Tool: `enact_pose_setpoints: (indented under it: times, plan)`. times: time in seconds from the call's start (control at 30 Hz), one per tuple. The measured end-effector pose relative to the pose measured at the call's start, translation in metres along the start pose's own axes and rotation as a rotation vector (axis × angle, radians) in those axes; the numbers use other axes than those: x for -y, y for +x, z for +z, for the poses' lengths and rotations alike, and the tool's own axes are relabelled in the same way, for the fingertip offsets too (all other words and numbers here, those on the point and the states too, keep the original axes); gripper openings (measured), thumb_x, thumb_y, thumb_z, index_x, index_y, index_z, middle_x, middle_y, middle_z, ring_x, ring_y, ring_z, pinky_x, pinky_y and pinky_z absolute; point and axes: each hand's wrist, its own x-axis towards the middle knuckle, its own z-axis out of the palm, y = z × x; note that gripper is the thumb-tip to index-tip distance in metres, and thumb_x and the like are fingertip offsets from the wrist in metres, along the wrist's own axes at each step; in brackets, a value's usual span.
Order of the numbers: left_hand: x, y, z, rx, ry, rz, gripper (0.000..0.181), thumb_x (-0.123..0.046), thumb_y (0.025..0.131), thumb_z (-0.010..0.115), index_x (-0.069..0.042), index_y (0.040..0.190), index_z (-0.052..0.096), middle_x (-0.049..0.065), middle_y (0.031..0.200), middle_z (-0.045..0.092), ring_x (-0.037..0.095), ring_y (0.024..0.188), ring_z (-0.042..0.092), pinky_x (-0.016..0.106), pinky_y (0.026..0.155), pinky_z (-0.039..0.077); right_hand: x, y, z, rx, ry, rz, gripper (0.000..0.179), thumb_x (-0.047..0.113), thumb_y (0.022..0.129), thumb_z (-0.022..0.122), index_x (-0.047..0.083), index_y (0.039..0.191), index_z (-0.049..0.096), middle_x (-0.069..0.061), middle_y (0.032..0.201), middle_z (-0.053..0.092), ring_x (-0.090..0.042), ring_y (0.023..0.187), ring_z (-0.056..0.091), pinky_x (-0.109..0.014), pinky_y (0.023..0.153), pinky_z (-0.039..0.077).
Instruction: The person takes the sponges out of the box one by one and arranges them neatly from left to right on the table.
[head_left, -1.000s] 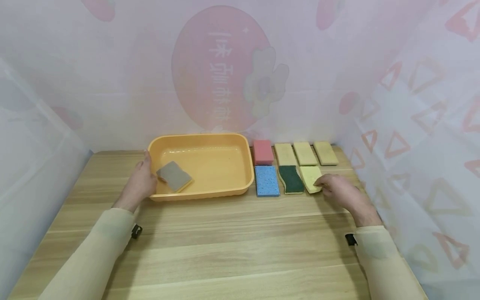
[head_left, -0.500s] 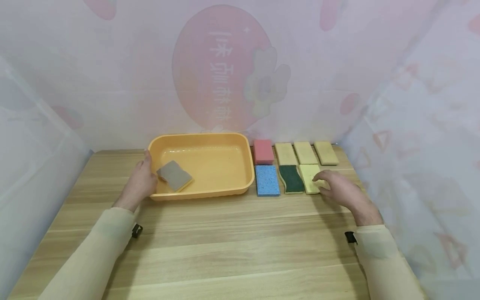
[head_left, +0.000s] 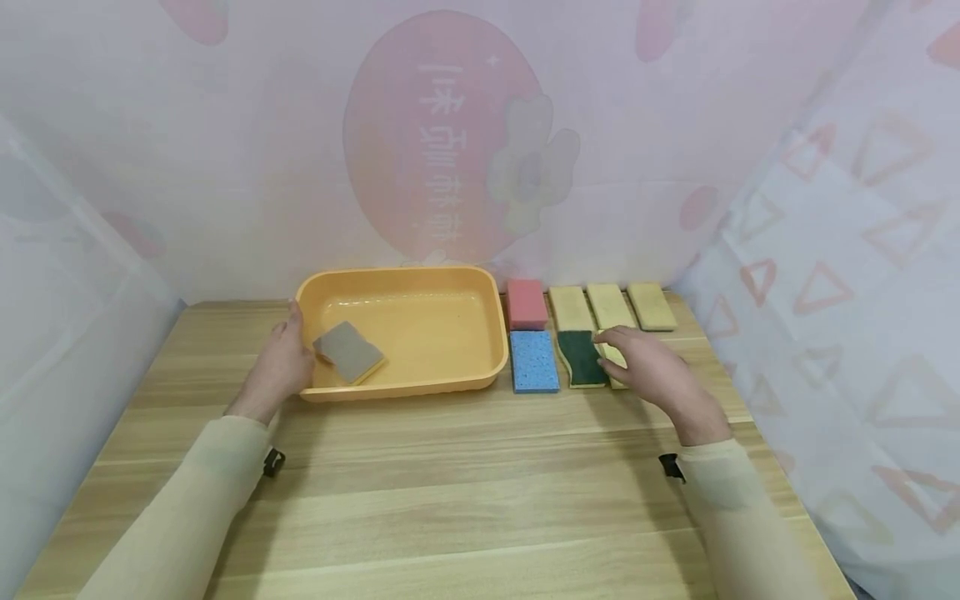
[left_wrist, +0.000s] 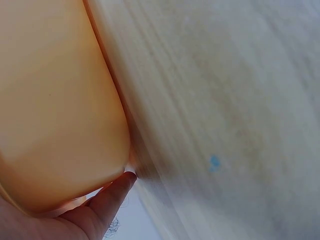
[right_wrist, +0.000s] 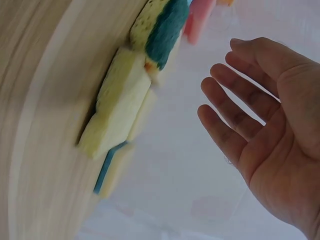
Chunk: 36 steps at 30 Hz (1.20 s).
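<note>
My left hand [head_left: 283,358] holds the left end of a yellow plastic basin [head_left: 420,386]. In the left wrist view, fingers [left_wrist: 107,202] lie along the basin's outer wall [left_wrist: 65,110]. A grey-faced sponge [head_left: 348,352] lies tilted inside the basin, at its left. My right hand [head_left: 652,371] hovers with spread, slightly bent fingers over the pale yellow sponge [head_left: 617,357], partly covering it. Nothing is between these fingers in the right wrist view. Just left of that hand is a wavy green-faced sponge [head_left: 581,360], its yellow side [right_wrist: 142,30] showing in the right wrist view.
A blue sponge [head_left: 535,362] lies between basin and green-faced sponge. Behind stand a red sponge [head_left: 527,302] and a row of yellow sponges [head_left: 572,308] along the back edge. Printed cloth walls [head_left: 262,167] enclose the wooden table [head_left: 450,483] at back and sides.
My right hand has let go of the pale yellow sponge, which now lies flat, and has moved left toward the green-faced one. My left hand and the basin have stayed put.
</note>
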Motion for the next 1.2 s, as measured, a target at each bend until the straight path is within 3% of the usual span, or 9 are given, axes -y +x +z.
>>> enact_pose_setpoints:
  times: [0.17, 0.57, 0.93, 1.2]
  plan:
    - [0.000, 0.000, 0.001, -0.004, 0.001, 0.005, 0.102, 0.005, 0.107, 0.046, -0.002, 0.180, -0.026, 0.055, 0.175, 0.029, 0.069, 0.159, 0.043, 0.083, 0.130, 0.044, 0.015, 0.010, 0.001, -0.023, 0.009, 0.001, 0.043, 0.015, 0.112, 0.080, 0.001, 0.153, 0.074, -0.023, 0.149, 0.079, -0.045, 0.136, 0.078, -0.064, 0.116, 0.065]
    - [0.000, 0.003, 0.002, -0.004, -0.019, 0.007, 0.104, 0.005, 0.107, 0.047, -0.003, 0.181, -0.025, 0.054, 0.175, 0.031, 0.064, 0.149, 0.050, 0.082, 0.124, 0.049, 0.048, 0.036, 0.007, -0.070, 0.035, -0.039, 0.041, 0.016, 0.113, 0.078, 0.003, 0.152, 0.075, -0.018, 0.149, 0.080, -0.040, 0.138, 0.078, -0.059, 0.118, 0.066]
    - [-0.001, 0.002, 0.002, 0.001, -0.031, 0.001, 0.106, 0.007, 0.106, 0.048, -0.005, 0.181, -0.027, 0.054, 0.176, 0.029, 0.069, 0.158, 0.043, 0.083, 0.128, 0.046, 0.083, 0.057, 0.014, -0.099, 0.066, -0.046, 0.039, 0.016, 0.111, 0.081, 0.013, 0.150, 0.079, -0.009, 0.150, 0.081, -0.038, 0.140, 0.076, -0.056, 0.115, 0.067]
    - [0.001, 0.003, 0.003, -0.006, -0.028, 0.015, 0.103, 0.006, 0.107, 0.045, -0.003, 0.180, -0.027, 0.054, 0.174, 0.031, 0.063, 0.144, 0.051, 0.078, 0.117, 0.055, 0.107, 0.073, 0.017, -0.101, 0.053, -0.113, 0.041, 0.019, 0.110, 0.084, 0.007, 0.148, 0.078, -0.012, 0.146, 0.083, -0.032, 0.137, 0.079, -0.050, 0.116, 0.068]
